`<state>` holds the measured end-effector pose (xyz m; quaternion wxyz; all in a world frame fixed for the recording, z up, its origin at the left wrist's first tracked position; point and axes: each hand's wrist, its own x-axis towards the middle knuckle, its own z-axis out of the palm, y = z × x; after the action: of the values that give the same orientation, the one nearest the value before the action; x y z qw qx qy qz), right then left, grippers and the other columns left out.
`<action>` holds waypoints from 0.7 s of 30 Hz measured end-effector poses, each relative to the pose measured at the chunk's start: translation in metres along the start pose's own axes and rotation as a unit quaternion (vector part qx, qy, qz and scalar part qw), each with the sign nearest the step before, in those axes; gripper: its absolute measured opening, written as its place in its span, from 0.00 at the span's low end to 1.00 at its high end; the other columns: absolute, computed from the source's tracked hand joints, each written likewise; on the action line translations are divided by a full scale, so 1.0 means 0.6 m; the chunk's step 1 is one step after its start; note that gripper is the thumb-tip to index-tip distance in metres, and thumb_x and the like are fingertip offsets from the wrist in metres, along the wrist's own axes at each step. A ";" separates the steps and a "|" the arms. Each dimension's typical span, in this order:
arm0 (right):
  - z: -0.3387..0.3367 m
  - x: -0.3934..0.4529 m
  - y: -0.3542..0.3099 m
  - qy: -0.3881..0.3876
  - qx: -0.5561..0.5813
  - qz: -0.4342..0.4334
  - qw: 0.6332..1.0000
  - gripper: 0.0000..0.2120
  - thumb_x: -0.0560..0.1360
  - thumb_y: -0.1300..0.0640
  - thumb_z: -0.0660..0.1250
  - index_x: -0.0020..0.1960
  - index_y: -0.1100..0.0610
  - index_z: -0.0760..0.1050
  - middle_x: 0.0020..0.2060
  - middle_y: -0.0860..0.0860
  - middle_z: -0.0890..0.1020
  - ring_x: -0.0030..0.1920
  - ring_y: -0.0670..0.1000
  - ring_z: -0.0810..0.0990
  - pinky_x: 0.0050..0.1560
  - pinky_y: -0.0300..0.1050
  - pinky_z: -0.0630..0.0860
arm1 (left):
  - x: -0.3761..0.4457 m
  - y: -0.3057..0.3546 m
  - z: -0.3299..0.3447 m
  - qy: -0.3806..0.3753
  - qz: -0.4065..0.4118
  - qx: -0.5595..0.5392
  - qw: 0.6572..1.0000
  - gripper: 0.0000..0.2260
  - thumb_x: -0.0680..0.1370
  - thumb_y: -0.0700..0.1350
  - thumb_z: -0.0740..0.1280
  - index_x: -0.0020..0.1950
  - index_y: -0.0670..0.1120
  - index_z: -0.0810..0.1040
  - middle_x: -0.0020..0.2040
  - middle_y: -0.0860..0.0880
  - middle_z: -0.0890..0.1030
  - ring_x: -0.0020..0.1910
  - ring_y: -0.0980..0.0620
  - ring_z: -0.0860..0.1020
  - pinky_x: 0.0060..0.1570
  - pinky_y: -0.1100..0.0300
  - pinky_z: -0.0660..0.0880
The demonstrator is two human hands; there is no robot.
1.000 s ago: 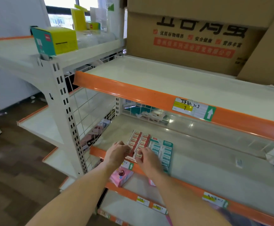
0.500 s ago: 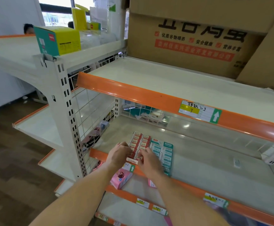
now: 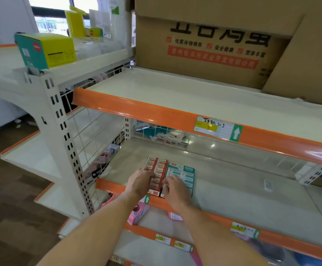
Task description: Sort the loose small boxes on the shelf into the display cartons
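My left hand [image 3: 140,182] pinches a small box in the red carton [image 3: 157,170]; the teal carton [image 3: 183,176] lies under my right hand [image 3: 175,191], fingers curled, grip unclear.

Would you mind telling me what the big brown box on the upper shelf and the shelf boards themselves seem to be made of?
The big brown box looks like matte corrugated cardboard: dull brown faces, folded flaps, ink printed straight on them. The shelf boards seem to be painted sheet metal with a smooth cream finish, since they catch soft highlights. The orange front strip appears to be glossy plastic, though that is less sure.
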<state>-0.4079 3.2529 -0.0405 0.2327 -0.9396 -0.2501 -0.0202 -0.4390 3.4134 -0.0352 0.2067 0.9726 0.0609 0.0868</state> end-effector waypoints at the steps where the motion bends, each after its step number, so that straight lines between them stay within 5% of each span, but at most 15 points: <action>1: -0.006 -0.002 0.009 -0.001 0.002 0.006 1.000 0.10 0.80 0.56 0.61 0.59 0.54 0.77 0.56 0.49 0.77 0.55 0.49 0.76 0.56 0.43 0.75 | 0.003 0.011 0.003 -0.007 0.005 -0.002 1.000 0.11 0.78 0.43 0.64 0.57 0.53 0.81 0.57 0.51 0.79 0.58 0.48 0.76 0.56 0.55 0.74; 10: -0.058 -0.028 0.109 0.000 -0.001 0.081 0.997 0.10 0.78 0.59 0.62 0.58 0.55 0.77 0.56 0.52 0.78 0.54 0.55 0.79 0.52 0.46 0.74 | 0.033 0.129 0.065 -0.048 0.054 -0.006 0.997 0.09 0.79 0.47 0.64 0.57 0.52 0.80 0.57 0.49 0.78 0.54 0.48 0.78 0.56 0.55 0.76; 21: -0.123 -0.074 0.274 0.027 0.003 0.139 0.990 0.12 0.75 0.61 0.60 0.54 0.56 0.79 0.54 0.54 0.79 0.53 0.58 0.80 0.51 0.51 0.74 | 0.067 0.289 0.154 -0.088 0.110 -0.014 0.990 0.16 0.77 0.40 0.60 0.60 0.50 0.81 0.56 0.46 0.79 0.58 0.45 0.76 0.57 0.56 0.70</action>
<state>-0.3620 3.0733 -0.0518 0.2426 -0.9637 -0.1106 -0.0126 -0.3673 3.2262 -0.0409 0.2136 0.9744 -0.0659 0.0243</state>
